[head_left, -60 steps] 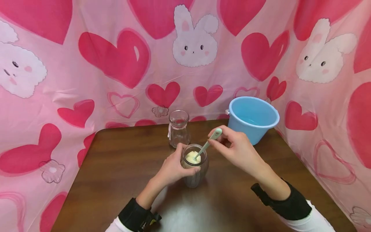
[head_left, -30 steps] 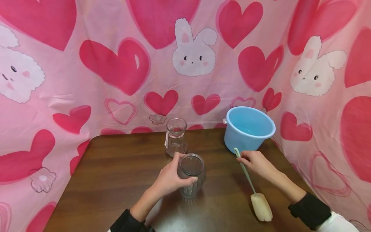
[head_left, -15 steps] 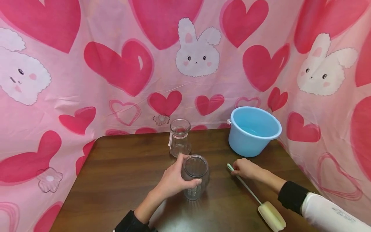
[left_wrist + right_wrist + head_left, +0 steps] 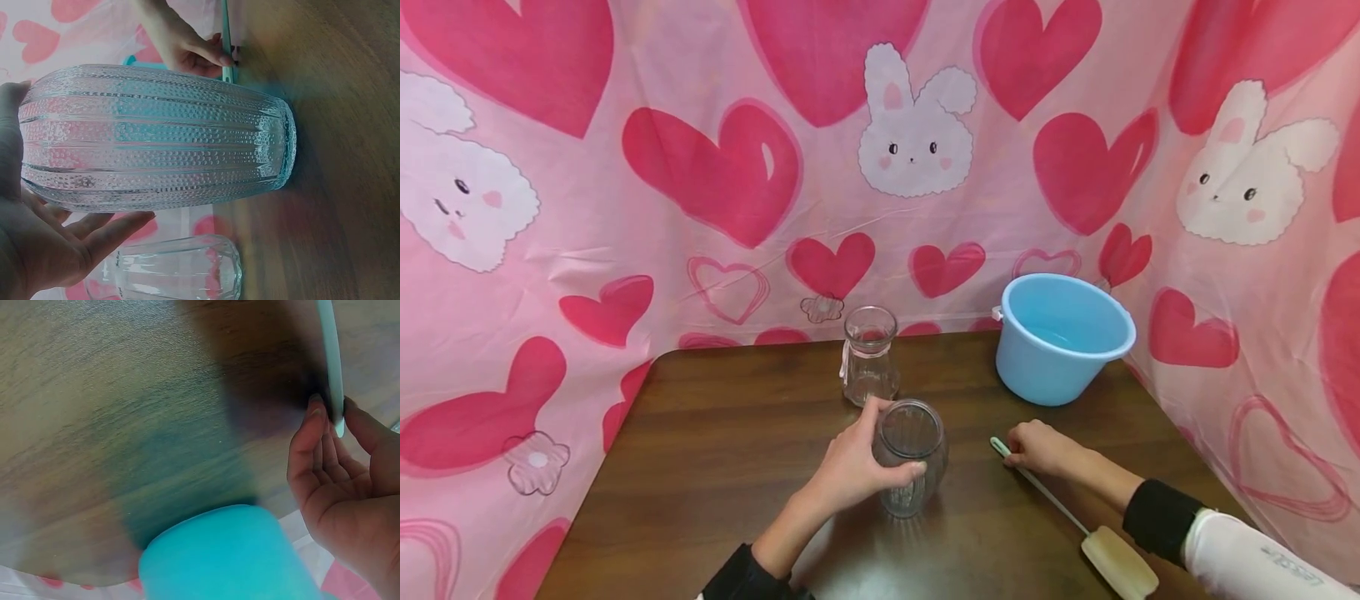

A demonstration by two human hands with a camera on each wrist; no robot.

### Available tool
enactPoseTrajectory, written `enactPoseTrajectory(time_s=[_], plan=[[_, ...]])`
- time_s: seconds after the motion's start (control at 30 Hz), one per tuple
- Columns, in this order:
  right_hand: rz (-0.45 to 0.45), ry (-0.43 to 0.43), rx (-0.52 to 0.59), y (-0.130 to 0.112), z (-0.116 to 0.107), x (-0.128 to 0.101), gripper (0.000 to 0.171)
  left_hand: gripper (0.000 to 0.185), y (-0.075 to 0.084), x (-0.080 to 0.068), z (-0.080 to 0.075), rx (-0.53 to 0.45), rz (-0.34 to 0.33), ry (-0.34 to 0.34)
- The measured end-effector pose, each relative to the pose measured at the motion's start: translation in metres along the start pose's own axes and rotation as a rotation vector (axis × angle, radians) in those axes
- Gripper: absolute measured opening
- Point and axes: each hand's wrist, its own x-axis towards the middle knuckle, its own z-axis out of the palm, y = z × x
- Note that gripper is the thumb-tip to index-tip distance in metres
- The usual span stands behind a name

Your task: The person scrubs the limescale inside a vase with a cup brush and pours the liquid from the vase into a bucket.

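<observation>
My left hand [image 4: 857, 467] is wrapped around the upper part of a clear ribbed glass jar [image 4: 913, 479], which stands upright. In the left wrist view the jar's dotted glass [image 4: 162, 134] fills the middle, thumb and fingers on opposite sides of its neck end. To the right, my right hand [image 4: 1041, 450] pinches the pale green handle end of a sponge bottle brush [image 4: 1120, 562]. The brush lies slanted low over the table, its cream sponge head toward the front right. In the right wrist view, thumb and fingertips sit on either side of the handle [image 4: 333, 362].
Behind the jar stands a second glass vase [image 4: 870, 367] with a pink ribbon at its neck. A light blue bucket [image 4: 1052, 367] is at the back right of the brown wooden table [image 4: 715, 450]. A pink heart-and-rabbit cloth [image 4: 820, 183] hangs around the table.
The brush has come out of the jar and moved right and down to the table with my right hand. My left hand has stayed on the jar.
</observation>
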Motion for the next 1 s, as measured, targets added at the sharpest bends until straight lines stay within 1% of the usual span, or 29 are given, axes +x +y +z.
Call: enactPoseTrajectory(time_s=[0.1, 0.17, 0.27, 0.4, 0.47, 0.5, 0.57, 0.63, 0.67, 0.73, 0.87, 0.93, 1.0], plan=[[-0.003, 0.014, -0.006, 0.000, -0.004, -0.004, 0.024, 0.077, 0.002, -0.001, 0.001, -0.006, -0.002, -0.005], [-0.015, 0.050, -0.015, -0.001, -0.010, -0.006, 0.022, 0.078, 0.003, -0.001, 0.001, -0.012, -0.002, -0.014], [-0.020, 0.139, -0.002, -0.006, -0.017, -0.007, 0.018, 0.079, 0.004, -0.002, 0.000, -0.032, -0.021, -0.030], [-0.026, 0.271, 0.112, -0.024, -0.020, -0.006, 0.009, 0.083, 0.002, -0.006, -0.003, -0.089, -0.041, -0.055], [-0.040, 0.319, 0.187, -0.038, -0.019, -0.008, 0.012, 0.082, -0.002, -0.008, -0.004, -0.126, -0.018, -0.067], [-0.049, 0.335, 0.219, -0.044, -0.017, -0.009, 0.015, 0.079, -0.004, -0.009, -0.005, -0.143, 0.005, -0.071], [-0.061, 0.341, 0.292, -0.058, -0.014, -0.010, 0.022, 0.072, -0.007, -0.013, -0.006, -0.158, 0.054, -0.062], [-0.084, 0.341, 0.365, -0.071, -0.010, -0.011, 0.029, 0.064, -0.012, -0.017, -0.008, -0.138, 0.087, -0.040], [-0.099, 0.339, 0.397, -0.076, -0.008, -0.011, 0.031, 0.061, -0.014, -0.019, -0.010, -0.114, 0.095, -0.023], [-0.150, 0.335, 0.469, -0.085, -0.005, -0.010, 0.038, 0.059, -0.018, -0.024, -0.015, -0.020, 0.085, 0.013], [-0.262, 0.322, 0.566, -0.099, 0.004, -0.005, 0.058, 0.062, -0.030, -0.033, -0.031, 0.247, 0.076, 0.069], [-0.283, 0.306, 0.592, -0.105, 0.008, -0.003, 0.070, 0.066, -0.038, -0.037, -0.040, 0.381, 0.069, 0.073], [-0.269, 0.281, 0.609, -0.112, 0.011, 0.000, 0.082, 0.071, -0.044, -0.041, -0.048, 0.482, 0.051, 0.070]])
